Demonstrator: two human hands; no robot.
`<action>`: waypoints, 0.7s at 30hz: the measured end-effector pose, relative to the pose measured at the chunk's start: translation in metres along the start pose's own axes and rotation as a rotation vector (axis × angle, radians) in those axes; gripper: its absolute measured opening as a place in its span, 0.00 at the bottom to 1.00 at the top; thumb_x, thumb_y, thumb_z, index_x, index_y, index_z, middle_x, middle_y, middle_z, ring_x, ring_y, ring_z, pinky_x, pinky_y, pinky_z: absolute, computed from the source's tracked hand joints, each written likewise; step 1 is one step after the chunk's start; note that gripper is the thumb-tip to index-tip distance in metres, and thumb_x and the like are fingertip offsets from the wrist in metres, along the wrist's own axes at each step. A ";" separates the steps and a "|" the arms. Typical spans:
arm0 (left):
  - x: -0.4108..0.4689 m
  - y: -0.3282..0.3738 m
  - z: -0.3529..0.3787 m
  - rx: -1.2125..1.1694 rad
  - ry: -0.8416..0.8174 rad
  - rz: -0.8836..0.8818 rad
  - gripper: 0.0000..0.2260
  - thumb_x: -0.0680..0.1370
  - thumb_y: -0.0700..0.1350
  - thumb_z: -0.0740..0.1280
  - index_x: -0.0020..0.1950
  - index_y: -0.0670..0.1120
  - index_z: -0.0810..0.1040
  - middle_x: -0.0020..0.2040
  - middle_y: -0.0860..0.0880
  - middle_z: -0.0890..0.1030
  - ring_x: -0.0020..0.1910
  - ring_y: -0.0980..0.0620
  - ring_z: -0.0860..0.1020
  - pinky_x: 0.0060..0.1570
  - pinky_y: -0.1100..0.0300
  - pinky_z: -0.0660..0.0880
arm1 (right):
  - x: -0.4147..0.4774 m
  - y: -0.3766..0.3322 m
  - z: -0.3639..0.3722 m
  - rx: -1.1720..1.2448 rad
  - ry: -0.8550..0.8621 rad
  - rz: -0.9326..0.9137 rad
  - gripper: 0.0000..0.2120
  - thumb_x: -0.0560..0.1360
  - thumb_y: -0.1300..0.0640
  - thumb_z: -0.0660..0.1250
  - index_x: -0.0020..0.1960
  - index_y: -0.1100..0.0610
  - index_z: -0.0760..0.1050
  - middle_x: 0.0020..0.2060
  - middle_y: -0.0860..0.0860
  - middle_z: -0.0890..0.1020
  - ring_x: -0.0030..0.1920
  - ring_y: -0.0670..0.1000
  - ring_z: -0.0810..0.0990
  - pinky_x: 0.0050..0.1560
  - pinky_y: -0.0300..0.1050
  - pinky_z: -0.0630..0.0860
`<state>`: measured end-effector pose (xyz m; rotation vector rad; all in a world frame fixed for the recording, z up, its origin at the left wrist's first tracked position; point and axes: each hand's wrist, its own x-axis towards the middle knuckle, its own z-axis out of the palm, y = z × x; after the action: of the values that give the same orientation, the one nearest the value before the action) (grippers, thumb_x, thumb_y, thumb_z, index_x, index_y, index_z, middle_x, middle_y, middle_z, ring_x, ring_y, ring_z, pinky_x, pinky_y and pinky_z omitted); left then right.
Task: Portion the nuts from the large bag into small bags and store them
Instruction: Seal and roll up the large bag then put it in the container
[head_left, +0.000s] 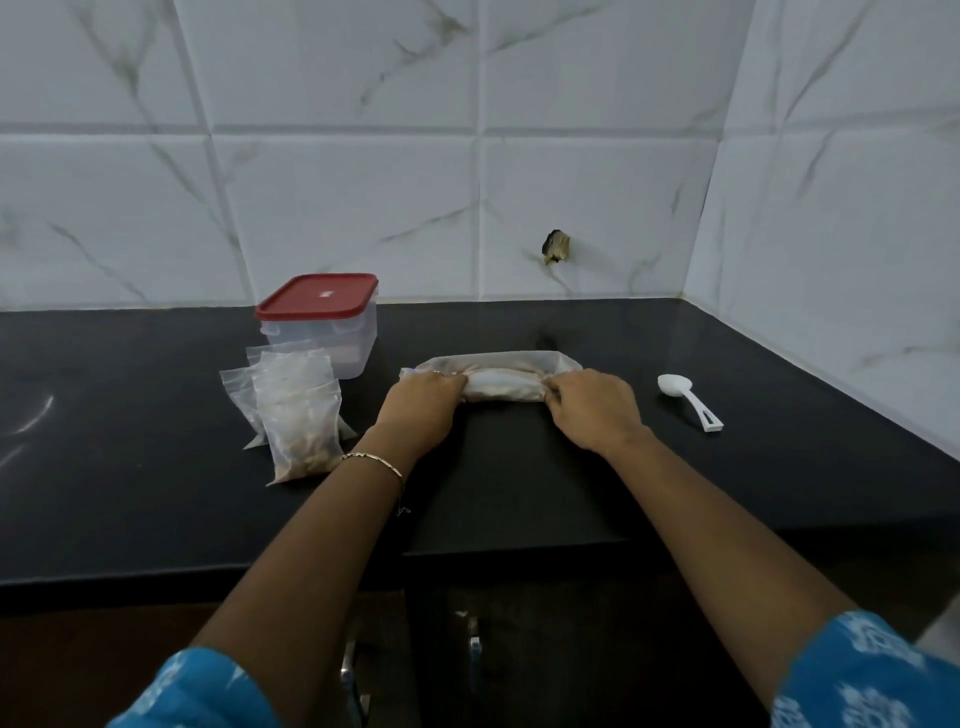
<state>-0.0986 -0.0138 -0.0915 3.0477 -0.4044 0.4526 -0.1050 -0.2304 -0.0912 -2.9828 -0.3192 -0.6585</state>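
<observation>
Blue patterned sleeves (197, 691) sit nearest the lens, both forearms reaching forward over the black counter (130, 519); a thin bracelet (371, 461) circles the left wrist; left hand (418, 410) and right hand (592, 410) both rest on the large bag (501, 382), one at each end; fingers of both hands are curled down and pinching the rolled plastic, tips partly hidden under the fold; bag lies flat, long axis running left to right, straight ahead of the hands and touching them, neither hand clearly nearer; looks like the top is being rolled or folded shut, so portioning seems mostly done; filled small bags (296, 415) stand in a cluster just left of the left hand, nuts visible through clear plastic; behind them, close or touching, a clear container (332, 338) with a red lid (318, 296) on; storing likely means lifting that lid, left hand being the closer one; white spoon (688, 400) lies apart to the right, bowl pointing away; lid has a small mark in the middle, too blurred to read; no other writing visible.
</observation>
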 end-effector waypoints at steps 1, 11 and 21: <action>0.006 -0.001 0.003 -0.018 -0.009 -0.013 0.18 0.81 0.42 0.59 0.72 0.50 0.69 0.64 0.44 0.77 0.62 0.41 0.74 0.59 0.49 0.74 | 0.006 0.001 0.003 -0.002 -0.002 0.011 0.15 0.81 0.48 0.55 0.58 0.50 0.78 0.49 0.50 0.82 0.49 0.53 0.80 0.42 0.45 0.68; 0.085 -0.007 0.030 -0.082 -0.090 -0.056 0.21 0.83 0.51 0.53 0.75 0.44 0.62 0.77 0.42 0.59 0.76 0.44 0.59 0.74 0.48 0.59 | 0.078 0.018 0.041 -0.017 0.030 0.028 0.11 0.80 0.58 0.57 0.58 0.53 0.76 0.47 0.51 0.82 0.47 0.53 0.80 0.43 0.46 0.68; 0.090 0.003 0.011 -0.137 -0.263 -0.176 0.25 0.83 0.52 0.53 0.78 0.45 0.55 0.79 0.43 0.52 0.78 0.45 0.49 0.75 0.44 0.52 | 0.086 0.028 0.048 0.296 -0.216 0.006 0.20 0.82 0.57 0.54 0.73 0.57 0.66 0.72 0.52 0.68 0.75 0.51 0.62 0.74 0.55 0.56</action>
<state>-0.0134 -0.0399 -0.0756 2.9781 -0.1635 0.0142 -0.0035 -0.2363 -0.0990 -2.7679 -0.3828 -0.2591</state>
